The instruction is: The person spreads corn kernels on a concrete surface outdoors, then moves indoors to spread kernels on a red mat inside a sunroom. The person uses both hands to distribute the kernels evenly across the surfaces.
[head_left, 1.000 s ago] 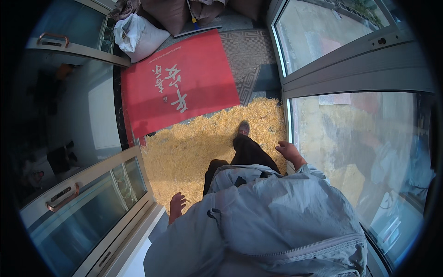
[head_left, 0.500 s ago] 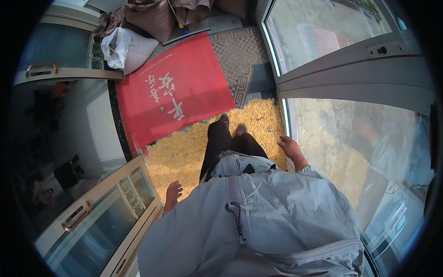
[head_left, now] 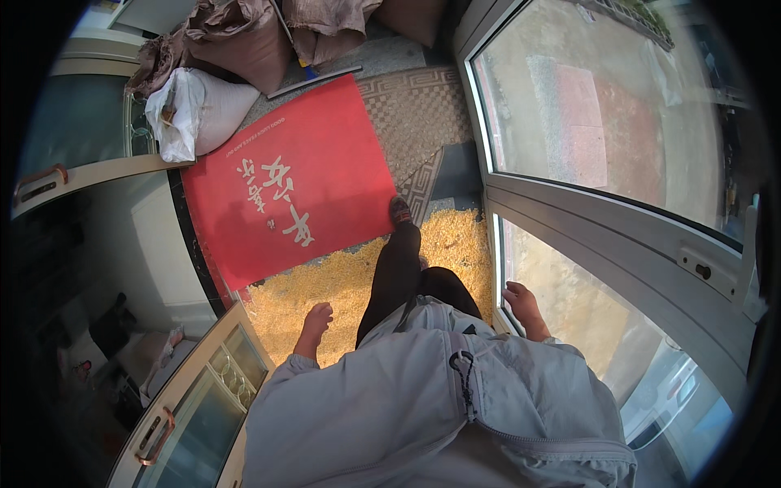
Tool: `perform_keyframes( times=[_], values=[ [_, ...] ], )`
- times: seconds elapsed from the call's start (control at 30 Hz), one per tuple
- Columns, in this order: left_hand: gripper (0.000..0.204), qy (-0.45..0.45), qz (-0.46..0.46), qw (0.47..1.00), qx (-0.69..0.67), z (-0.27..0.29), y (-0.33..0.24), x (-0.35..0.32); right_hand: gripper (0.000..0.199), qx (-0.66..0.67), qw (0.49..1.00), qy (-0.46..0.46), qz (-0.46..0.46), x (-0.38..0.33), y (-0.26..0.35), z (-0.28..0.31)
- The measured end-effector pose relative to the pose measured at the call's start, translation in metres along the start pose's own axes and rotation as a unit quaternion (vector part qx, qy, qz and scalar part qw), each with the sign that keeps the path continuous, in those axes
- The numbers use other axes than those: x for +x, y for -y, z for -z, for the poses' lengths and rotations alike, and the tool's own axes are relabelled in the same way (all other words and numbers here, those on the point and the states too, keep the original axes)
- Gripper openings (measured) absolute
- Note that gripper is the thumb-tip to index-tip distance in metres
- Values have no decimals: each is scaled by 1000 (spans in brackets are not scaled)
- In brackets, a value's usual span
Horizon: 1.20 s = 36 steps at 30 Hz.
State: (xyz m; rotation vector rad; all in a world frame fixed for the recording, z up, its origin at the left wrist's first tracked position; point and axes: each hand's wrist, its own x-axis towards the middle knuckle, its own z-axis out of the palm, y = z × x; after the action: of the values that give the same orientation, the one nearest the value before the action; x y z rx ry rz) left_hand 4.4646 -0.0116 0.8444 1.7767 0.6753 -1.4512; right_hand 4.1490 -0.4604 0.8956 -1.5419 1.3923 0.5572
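Note:
My left hand (head_left: pixel 316 325) hangs at my left side above a layer of yellow grain (head_left: pixel 281 313) spread on the floor. Its fingers are loosely bent and slightly apart, with nothing in them. On the other side, my right hand (head_left: pixel 523 307) hangs near the glass door panel, holding nothing, its thumb apart from loosely bent fingers. One dark shoe (head_left: pixel 400 211) is at the edge of a red mat (head_left: pixel 338 146) with white lettering. My other foot is mostly hidden by the front leg.
Brown sacks (head_left: pixel 236 45) and a white sack (head_left: pixel 215 110) stand beyond the mat, beside a squeegee (head_left: pixel 317 82). A patterned mat (head_left: pixel 423 102) lies right of the red one. Framed glass doors flank me: one at lower left (head_left: pixel 195 415), one on the right (head_left: pixel 569 213).
I have stepped forward, one foot now at the red mat's edge. My left hand has swung forward and the right has shifted slightly. Both remain without anything held.

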Motion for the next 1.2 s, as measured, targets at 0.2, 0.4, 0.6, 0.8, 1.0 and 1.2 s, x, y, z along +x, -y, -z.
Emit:
perform_keyframes(
  times=[0.2,0.4,0.6,0.8,1.0,1.2],
  values=[
    [39,14,-215,963,164,-94,-169,68,44,57,996,13,61,74,83,-18],
    [38,169,-292,920,199,-257,-194,138,40,-49,990,29,130,178,122,-49],
    [41,243,-259,899,256,-370,-116,231,40,-155,952,33,263,367,106,-105],
    [43,294,-161,862,380,-405,-55,291,46,-241,909,22,340,558,93,-185],
    [41,289,-201,866,357,-421,-81,291,60,-279,887,-111,351,688,104,-252],
    [42,285,-108,881,362,-417,-78,293,40,-454,799,256,300,612,2,-275]
  ],
)
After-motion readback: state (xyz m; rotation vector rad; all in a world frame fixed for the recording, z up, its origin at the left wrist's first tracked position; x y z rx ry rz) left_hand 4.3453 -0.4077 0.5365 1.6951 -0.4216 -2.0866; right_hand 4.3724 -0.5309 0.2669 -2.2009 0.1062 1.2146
